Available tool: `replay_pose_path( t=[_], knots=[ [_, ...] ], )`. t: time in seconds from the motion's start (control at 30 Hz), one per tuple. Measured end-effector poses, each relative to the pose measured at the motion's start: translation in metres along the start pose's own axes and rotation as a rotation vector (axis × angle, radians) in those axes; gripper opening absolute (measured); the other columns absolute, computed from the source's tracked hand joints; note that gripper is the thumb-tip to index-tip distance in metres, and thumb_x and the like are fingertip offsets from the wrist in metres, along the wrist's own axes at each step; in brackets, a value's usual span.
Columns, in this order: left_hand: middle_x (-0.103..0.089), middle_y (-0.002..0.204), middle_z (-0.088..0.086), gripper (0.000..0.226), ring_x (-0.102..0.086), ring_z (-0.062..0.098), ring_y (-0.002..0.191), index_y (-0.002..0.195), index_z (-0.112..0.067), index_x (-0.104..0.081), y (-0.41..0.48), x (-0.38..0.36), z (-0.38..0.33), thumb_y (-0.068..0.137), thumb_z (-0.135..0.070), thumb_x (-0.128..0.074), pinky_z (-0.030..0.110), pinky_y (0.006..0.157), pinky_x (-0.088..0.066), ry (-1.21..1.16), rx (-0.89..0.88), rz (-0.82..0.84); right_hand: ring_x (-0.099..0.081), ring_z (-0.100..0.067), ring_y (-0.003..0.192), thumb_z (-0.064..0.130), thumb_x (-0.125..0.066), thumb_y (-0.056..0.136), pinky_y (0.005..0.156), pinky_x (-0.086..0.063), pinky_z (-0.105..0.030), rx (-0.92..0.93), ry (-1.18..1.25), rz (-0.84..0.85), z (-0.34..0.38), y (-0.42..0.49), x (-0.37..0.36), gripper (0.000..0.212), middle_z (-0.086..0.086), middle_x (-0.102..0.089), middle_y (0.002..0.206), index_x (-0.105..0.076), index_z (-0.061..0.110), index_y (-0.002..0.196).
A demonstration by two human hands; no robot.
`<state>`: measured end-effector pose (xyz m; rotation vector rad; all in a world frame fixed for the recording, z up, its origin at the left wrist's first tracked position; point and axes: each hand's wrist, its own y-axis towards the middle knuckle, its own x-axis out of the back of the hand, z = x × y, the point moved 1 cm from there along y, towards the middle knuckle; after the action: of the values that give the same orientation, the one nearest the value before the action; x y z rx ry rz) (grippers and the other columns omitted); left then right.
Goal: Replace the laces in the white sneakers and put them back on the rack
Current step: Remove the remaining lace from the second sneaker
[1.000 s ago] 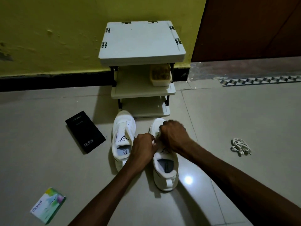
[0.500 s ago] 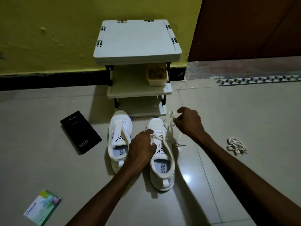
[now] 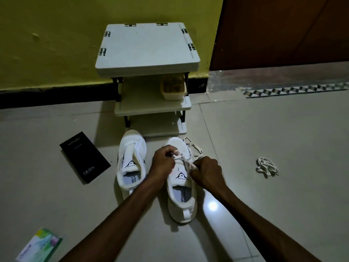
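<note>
Your left hand (image 3: 163, 161) and right hand (image 3: 206, 172) each pinch the lace (image 3: 186, 161) across the sneaker (image 3: 181, 197), which sits on the floor (image 3: 264, 138) before the rack (image 3: 147, 52). Second sneaker (image 3: 131, 163) just left. Loose lace bundle (image 3: 266, 166) well right.

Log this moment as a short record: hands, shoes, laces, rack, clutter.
left hand: pinches lace at right shoe
right hand: grips same lace
right shoe: floor, partly laced
left shoe: floor, unlaced
spare lace: bundled on floor, right
rack: against wall, tub on middle shelf
clutter: black box, green packet, floor left
</note>
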<state>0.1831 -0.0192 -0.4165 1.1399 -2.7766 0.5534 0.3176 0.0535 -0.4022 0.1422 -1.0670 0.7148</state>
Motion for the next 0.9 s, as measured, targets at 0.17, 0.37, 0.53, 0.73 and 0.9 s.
replay_pose_path(
  t=[0.17, 0.37, 0.53, 0.73, 0.9],
  knots=[
    [-0.052, 0.052, 0.0, 0.029, -0.043, 0.014, 0.055, 0.055, -0.011, -0.057, 0.007, 0.003, -0.008, 0.073, 0.011, -0.049, 0.023, 0.058, -0.039, -0.665, 0.339, -0.034, -0.043, -0.015, 0.046, 0.016, -0.065, 0.071, 0.042, -0.024, -0.024, 0.001, 0.003, -0.029, 0.002, -0.004, -0.002, 0.018, 0.0, -0.042, 0.048, -0.055, 0.009, 0.058],
    [-0.06, 0.07, -0.004, 0.032, -0.058, 0.015, 0.072, 0.066, -0.022, -0.06, 0.021, 0.018, -0.03, 0.09, -0.044, -0.063, 0.03, 0.068, -0.043, 1.073, -0.257, 0.556, -0.048, -0.015, 0.05, 0.022, -0.069, 0.071, 0.042, -0.025, -0.022, -0.003, -0.018, -0.043, 0.004, 0.0, -0.007, 0.017, 0.003, -0.044, 0.05, -0.062, 0.009, 0.063],
    [-0.049, 0.053, -0.01, 0.035, -0.044, 0.009, 0.054, 0.075, -0.012, -0.059, 0.009, 0.016, -0.063, 0.104, -0.021, -0.042, 0.024, 0.057, -0.039, -0.288, -0.028, 0.087, -0.042, -0.013, 0.046, 0.018, -0.065, 0.072, 0.041, -0.024, -0.023, 0.003, -0.043, -0.053, 0.004, -0.001, -0.007, 0.014, 0.003, -0.042, 0.05, -0.058, 0.009, 0.064],
    [-0.059, 0.064, 0.001, 0.046, -0.042, 0.012, 0.053, 0.086, -0.014, -0.077, -0.009, 0.036, -0.07, 0.098, -0.048, -0.049, 0.024, 0.053, -0.037, 0.527, 0.013, 0.517, -0.048, -0.019, 0.051, 0.019, -0.066, 0.07, 0.043, -0.025, -0.024, 0.002, -0.056, -0.05, 0.004, -0.001, -0.011, 0.017, 0.001, -0.043, 0.053, -0.053, 0.013, 0.059],
    [-0.063, 0.099, 0.0, 0.036, -0.06, 0.004, 0.086, 0.077, -0.017, -0.067, -0.02, 0.03, -0.093, 0.103, -0.026, -0.044, 0.023, 0.081, -0.047, 0.241, -0.426, 0.217, -0.044, -0.018, 0.051, 0.016, -0.067, 0.069, 0.044, -0.022, -0.024, -0.003, -0.05, -0.057, 0.005, 0.0, -0.011, 0.026, 0.001, -0.04, 0.052, -0.045, 0.014, 0.055]
  ],
)
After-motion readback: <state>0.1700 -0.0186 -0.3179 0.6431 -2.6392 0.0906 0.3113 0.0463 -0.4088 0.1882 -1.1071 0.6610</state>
